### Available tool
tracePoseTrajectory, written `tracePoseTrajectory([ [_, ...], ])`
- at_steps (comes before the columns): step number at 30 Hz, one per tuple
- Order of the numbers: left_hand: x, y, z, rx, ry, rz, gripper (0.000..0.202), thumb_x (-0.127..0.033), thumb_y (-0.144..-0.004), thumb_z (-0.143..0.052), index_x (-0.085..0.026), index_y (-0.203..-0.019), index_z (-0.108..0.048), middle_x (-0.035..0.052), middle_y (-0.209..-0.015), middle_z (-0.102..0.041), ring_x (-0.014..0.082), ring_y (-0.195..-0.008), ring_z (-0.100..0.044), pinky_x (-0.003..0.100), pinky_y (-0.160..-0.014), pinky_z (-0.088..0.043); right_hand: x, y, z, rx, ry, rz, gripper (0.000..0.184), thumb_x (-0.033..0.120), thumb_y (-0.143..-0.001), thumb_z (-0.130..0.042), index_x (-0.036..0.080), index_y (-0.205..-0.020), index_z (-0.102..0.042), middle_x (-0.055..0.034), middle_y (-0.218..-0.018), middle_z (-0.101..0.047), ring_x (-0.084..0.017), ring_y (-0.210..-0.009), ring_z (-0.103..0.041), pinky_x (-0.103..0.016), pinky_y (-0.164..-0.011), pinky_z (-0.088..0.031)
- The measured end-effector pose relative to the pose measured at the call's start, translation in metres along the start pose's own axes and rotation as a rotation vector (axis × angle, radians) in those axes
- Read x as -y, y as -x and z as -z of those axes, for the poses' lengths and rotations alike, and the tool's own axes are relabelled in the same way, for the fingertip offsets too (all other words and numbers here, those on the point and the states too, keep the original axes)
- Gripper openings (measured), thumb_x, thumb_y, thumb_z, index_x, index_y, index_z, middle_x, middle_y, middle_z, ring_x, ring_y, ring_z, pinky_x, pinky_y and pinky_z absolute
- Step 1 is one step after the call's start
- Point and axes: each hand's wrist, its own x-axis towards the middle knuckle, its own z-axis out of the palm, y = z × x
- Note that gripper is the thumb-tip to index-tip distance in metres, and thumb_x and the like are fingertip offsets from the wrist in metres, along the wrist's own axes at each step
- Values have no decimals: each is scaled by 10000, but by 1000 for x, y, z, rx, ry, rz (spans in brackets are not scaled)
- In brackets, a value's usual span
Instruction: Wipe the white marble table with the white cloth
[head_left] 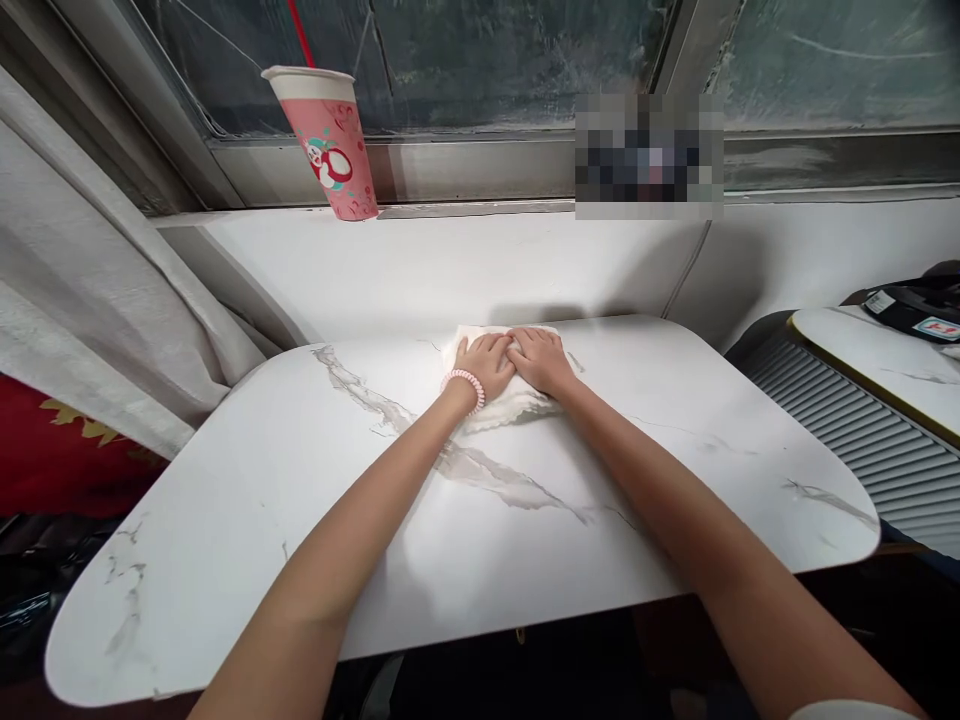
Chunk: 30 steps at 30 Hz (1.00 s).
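A white cloth (510, 405) lies folded at the far middle of a white marble-patterned table (315, 500). My left hand (484, 362), with a pink coiled band on its wrist, lies flat on the cloth with its fingers stretched out. My right hand (541, 358) rests flat beside it, fingers touching the left hand's. Both palms press down on the cloth and hide its middle.
A pink paper cup (330, 140) with a red straw stands on the window sill at the back left. A grey-white curtain (90, 300) hangs at the left over something red. A second marble table (877, 365) and a ribbed grey panel (862, 440) sit at the right.
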Motion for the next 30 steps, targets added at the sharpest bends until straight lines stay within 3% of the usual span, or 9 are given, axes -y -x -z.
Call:
tracePoseTrajectory([
  [6, 24, -31, -3, -9, 2, 16, 461, -347, -941, -341, -247, -1375, -459, 58, -1472, -468, 232, -1367, -391, 527, -1183, -165, -6, -36, -11, -11, -32, 20, 333, 269, -912, -369, 218, -1160, -586, -75, -1291, -611, -259, -1255, -466, -462, -1086, -260],
  [14, 40, -54, -4, -11, -20, 3, 462, -355, -932, -354, -227, -1361, -471, 61, -1440, -502, 238, -1341, -422, 483, -1172, -209, -9, -59, -17, -31, 43, -4, 328, 263, -905, -371, 231, -1158, -576, -86, -1265, -613, -260, -1219, -485, -462, -1056, -304],
  [30, 27, -24, 0, -1, -57, 18, 474, -352, -962, -321, -233, -1409, -422, 58, -1501, -434, 227, -1388, -364, 516, -1179, -183, -2, -33, -16, -46, 22, 43, 368, 250, -928, -363, 201, -1222, -579, -90, -1319, -598, -251, -1247, -476, -430, -1072, -294],
])
